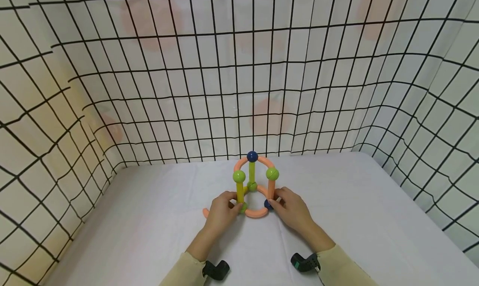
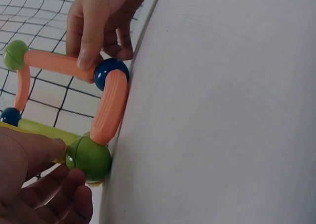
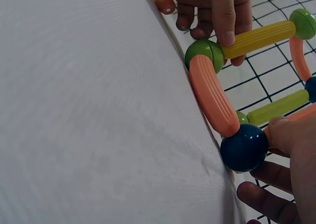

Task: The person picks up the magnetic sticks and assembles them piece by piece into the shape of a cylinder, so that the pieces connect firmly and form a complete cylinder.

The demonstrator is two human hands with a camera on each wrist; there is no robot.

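A toy frame of rods and balls stands on the table in the head view. My left hand (image 1: 223, 213) pinches the foot of its yellow rod (image 1: 240, 191), just above the lower green ball (image 2: 89, 157). On the other side, my right hand (image 1: 293, 209) pinches the upright orange rod (image 1: 271, 189) by the lower dark blue ball (image 3: 244, 147). A curved orange rod (image 1: 256, 213) joins these two balls along the front. Behind stands a light green rod (image 1: 252, 172) topped by a blue ball (image 1: 252, 156). Curved orange rods link that ball to two upper green balls.
An orange piece (image 1: 206, 212) lies on the table left of my left hand, partly hidden by it. White cloth covers the table (image 1: 149, 236). A black grid net (image 1: 224, 82) over pale sheeting encloses the back and both sides.
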